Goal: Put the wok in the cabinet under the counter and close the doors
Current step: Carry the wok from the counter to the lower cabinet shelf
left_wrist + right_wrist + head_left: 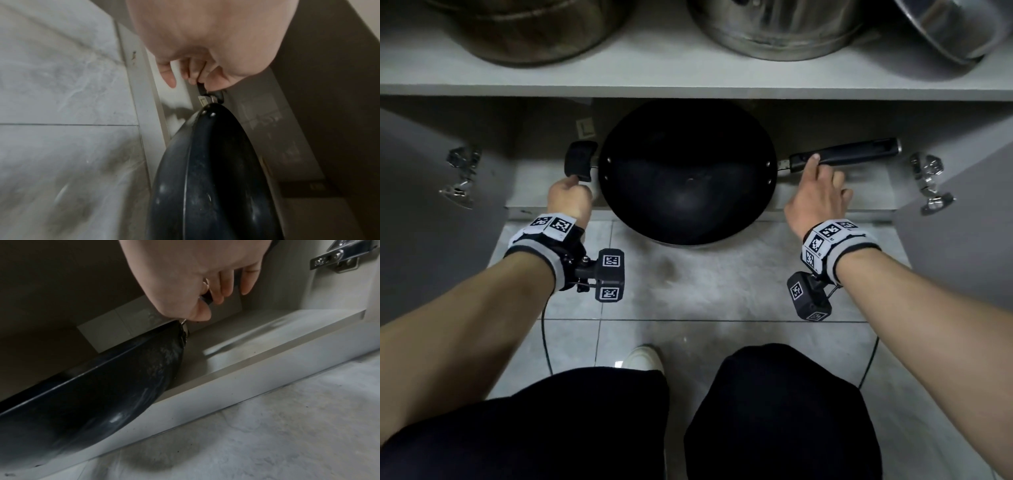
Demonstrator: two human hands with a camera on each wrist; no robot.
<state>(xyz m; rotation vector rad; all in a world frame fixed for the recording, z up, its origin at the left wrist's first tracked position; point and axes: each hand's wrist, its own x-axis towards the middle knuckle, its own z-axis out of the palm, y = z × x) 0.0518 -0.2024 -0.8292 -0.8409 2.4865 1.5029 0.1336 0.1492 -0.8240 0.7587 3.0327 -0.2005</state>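
No word, brand or number can be read anywhere; a small pale tag on the cabinet's back wall, upper left of centre in the head view, bears a mark like an "L", too small to be sure; the wrist bands and camera blocks carry only black-and-white square code markers, no letters.

wok half inside cabinet

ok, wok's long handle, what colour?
Black long handle with a metal bracket at the wok; head view shows it best.
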